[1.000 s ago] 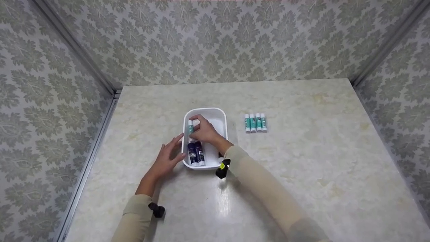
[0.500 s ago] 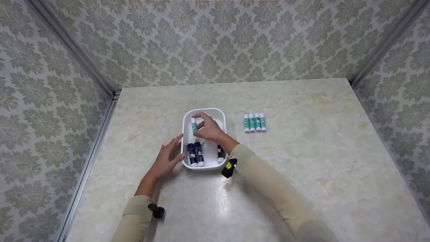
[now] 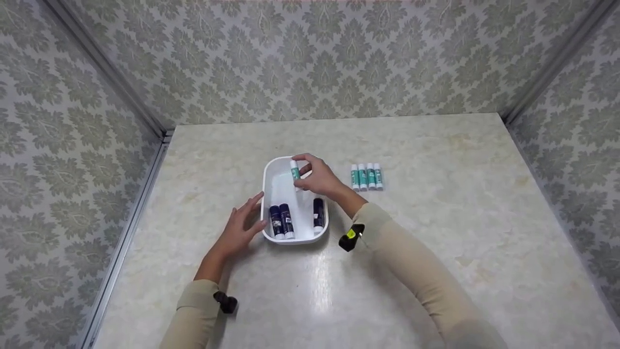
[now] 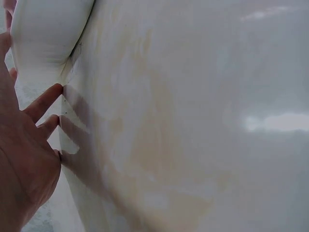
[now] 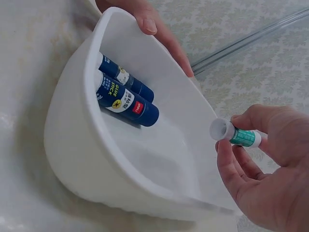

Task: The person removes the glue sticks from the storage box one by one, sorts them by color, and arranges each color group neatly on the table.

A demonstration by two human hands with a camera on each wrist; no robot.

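My right hand [image 3: 320,178] pinches a small green-and-white glue stick [image 3: 295,170] between thumb and fingers, over the far part of a white plastic tub [image 3: 295,241]. In the right wrist view the held glue stick [image 5: 244,137] turns its hollow white end toward the tub. Beside the tub's left wall is my left hand [image 3: 238,230], its fingers spread and touching the rim. Two dark blue glue sticks [image 5: 126,100] lie side by side in the tub's near left part. Another dark blue stick [image 3: 318,213] lies along its right wall.
Several green-and-white glue sticks [image 3: 366,177] lie in a neat row on the marbled table [image 3: 436,218], right of the tub. Patterned wall panels [image 3: 310,58] enclose the table at the back and both sides.
My right hand has lifted the green glue stick from the tub's left side and moved it right and away. The dark stick at the right wall is now uncovered. My left hand stays put.
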